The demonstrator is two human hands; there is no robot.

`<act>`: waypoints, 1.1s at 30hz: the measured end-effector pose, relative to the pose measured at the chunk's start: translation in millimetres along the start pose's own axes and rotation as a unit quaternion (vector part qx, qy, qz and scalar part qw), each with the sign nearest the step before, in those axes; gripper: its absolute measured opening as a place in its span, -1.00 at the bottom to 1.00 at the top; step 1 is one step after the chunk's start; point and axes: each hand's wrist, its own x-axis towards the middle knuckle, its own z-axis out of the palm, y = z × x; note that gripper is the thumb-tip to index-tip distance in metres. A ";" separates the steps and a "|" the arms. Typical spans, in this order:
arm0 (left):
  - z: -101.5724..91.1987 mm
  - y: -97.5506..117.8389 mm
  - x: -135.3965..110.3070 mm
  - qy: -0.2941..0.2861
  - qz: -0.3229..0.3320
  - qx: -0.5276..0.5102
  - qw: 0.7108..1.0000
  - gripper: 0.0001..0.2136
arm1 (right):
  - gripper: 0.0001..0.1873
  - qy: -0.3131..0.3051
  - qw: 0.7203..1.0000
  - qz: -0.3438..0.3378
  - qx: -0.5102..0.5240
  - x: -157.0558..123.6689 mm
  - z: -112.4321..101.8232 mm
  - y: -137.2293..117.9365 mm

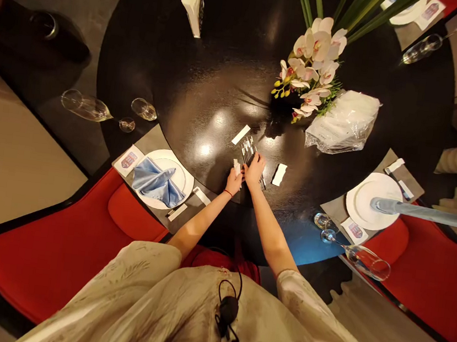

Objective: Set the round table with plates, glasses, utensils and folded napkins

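Both my arms reach out over a round black table (206,79). My right hand (254,167) lies on a bundle of dark chopsticks (248,150), fingers curled over their near ends. My left hand (233,182) is closed around a small white rest (236,166) just left of the bundle. Two more white rests lie close by, one (241,134) beyond the chopsticks and one (279,174) to the right of my right hand.
An orchid arrangement (314,65) and a clear bag (343,121) stand behind. A plate with a blue napkin (158,181) is at left, a white plate (369,199) at right. Wine glasses (86,106) (361,258) lie near both settings. Red chairs (56,250) flank me.
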 end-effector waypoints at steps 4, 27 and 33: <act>-29.8 -9.0 -9.1 0.024 -0.011 -0.050 0.998 -0.70 | -0.38 -0.023 0.999 0.025 -0.035 6.3 -6.1 0.0; -71.0 -4.6 -37.8 0.024 -0.001 -0.073 0.997 -0.65 | -0.72 -0.162 0.975 -0.113 -0.100 -6.6 -16.8 9.3; -68.9 -1.5 -40.8 0.019 0.000 -0.062 0.998 -0.66 | -0.85 0.032 0.977 -0.125 0.170 -5.0 -54.5 -10.9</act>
